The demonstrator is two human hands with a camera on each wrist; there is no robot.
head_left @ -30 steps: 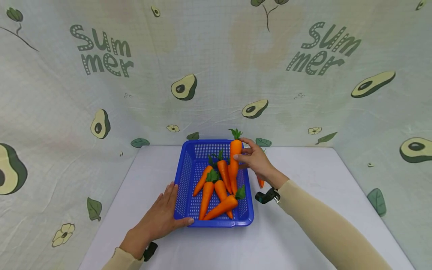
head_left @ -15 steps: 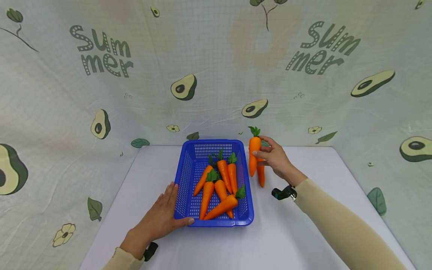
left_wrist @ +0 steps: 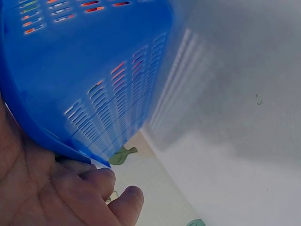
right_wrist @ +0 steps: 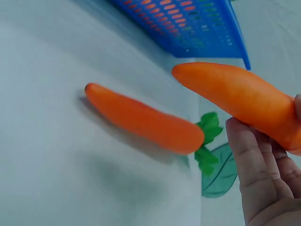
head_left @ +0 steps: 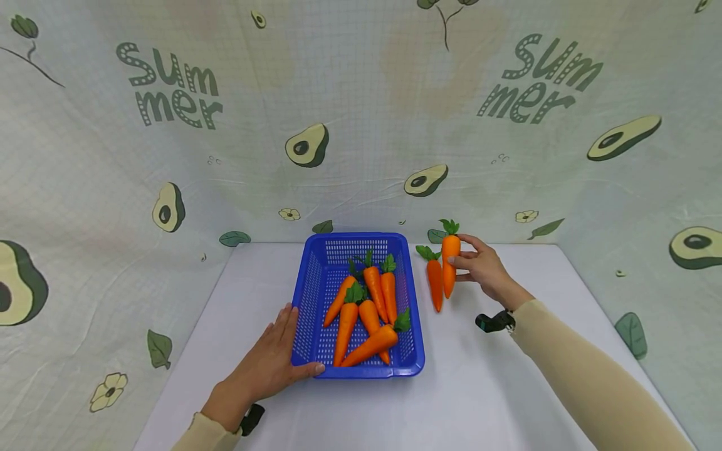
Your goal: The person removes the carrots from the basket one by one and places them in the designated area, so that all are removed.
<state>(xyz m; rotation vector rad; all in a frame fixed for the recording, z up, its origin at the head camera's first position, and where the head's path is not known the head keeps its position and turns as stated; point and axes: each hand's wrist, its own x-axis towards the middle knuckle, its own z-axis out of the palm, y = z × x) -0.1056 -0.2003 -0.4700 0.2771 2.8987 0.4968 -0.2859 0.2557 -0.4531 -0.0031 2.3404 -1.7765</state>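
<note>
My right hand (head_left: 484, 266) pinches an orange carrot (head_left: 449, 260) with a green leafy top, tip pointing down. In the right wrist view the held carrot (right_wrist: 240, 96) is raised above the table, thumb and fingers around its thick end. Just left of it a second carrot (head_left: 434, 282) lies on the table, outside the basket. My left hand (head_left: 271, 360) rests along the left rim and front left corner of a blue plastic basket (head_left: 418, 351), fingers fairly straight. Several carrots (head_left: 346, 332) lie inside the basket. The left wrist view shows the palm (left_wrist: 42, 188) against the basket's rim.
The white table (head_left: 507, 382) ends at the back against a cloth backdrop (head_left: 361, 75) printed with avocados, leaves and lettering. Side walls of the same cloth flank the table. The basket's perforated wall (right_wrist: 188, 23) rises close to the loose carrot.
My right hand has carried the carrot out of the basket, over its right rim and rightward past the carrot lying on the table. My left hand has stayed at the basket.
</note>
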